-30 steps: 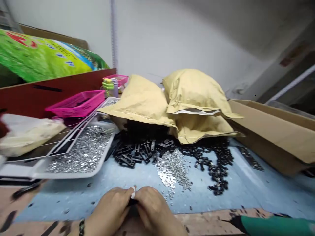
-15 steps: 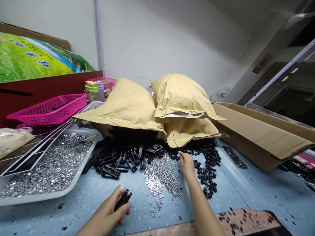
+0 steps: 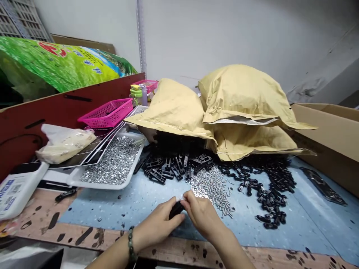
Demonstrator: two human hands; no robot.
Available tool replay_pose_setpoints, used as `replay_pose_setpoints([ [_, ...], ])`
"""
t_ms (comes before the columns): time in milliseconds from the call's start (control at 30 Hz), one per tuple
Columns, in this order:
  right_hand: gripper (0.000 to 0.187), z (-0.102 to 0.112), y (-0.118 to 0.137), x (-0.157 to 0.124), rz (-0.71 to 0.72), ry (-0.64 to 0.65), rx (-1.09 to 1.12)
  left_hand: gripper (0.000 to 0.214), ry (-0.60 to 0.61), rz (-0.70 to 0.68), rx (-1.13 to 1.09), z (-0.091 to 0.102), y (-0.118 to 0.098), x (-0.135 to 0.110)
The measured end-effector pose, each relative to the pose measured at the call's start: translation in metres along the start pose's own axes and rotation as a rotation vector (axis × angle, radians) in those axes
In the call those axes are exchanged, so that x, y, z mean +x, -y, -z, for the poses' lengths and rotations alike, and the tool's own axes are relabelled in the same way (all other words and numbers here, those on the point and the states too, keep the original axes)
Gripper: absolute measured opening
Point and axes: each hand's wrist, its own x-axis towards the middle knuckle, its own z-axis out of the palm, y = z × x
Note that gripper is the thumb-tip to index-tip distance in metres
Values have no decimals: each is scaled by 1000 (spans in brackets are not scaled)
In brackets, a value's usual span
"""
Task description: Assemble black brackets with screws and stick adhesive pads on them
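My left hand (image 3: 157,224), with a beaded bracelet at the wrist, is closed around a black slotted part (image 3: 176,210) low over the front of the blue mat. Against the part's upper end, my right hand (image 3: 201,213) is pinched; whatever its fingertips hold is hidden. Just beyond the hands lie a heap of silver screws (image 3: 217,186) and a patch of small nuts (image 3: 198,186), partly covered by the right hand. Similar black slotted parts (image 3: 161,172) are piled behind, to the left. Small black pieces (image 3: 273,203) spread out on the right.
A white tray (image 3: 129,178) of small metal pieces stands at left, near a pink basket (image 3: 108,116). Yellow paper sacks (image 3: 179,112) are stacked at the back. A cardboard box (image 3: 331,145) stands at right, beside a black packet (image 3: 322,186). A white bottle (image 3: 21,190) lies front left.
My right hand has come back from the far edge of the screw heap to meet my left hand at the black part. The view has swung left.
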Motion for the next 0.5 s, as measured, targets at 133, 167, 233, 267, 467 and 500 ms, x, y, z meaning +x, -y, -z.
replay_pose_setpoints([
  [133,22,-1,3,2,29,56,-61,11,-25,-96,101,2,-3,-2],
  [167,22,-3,4,3,-37,40,-32,10,-40,-110,167,2,-3,-2],
  [233,21,-7,5,5,-206,2,56,8,-48,-136,329,0,-4,-2],
  [267,20,-10,5,7,-290,-13,122,8,-41,-150,417,0,-5,-3],
  [467,20,-24,-5,7,-530,-37,431,19,39,-233,783,-4,-13,0],
  [500,21,-24,-6,5,-541,-37,435,19,41,-243,798,-3,-15,1],
])
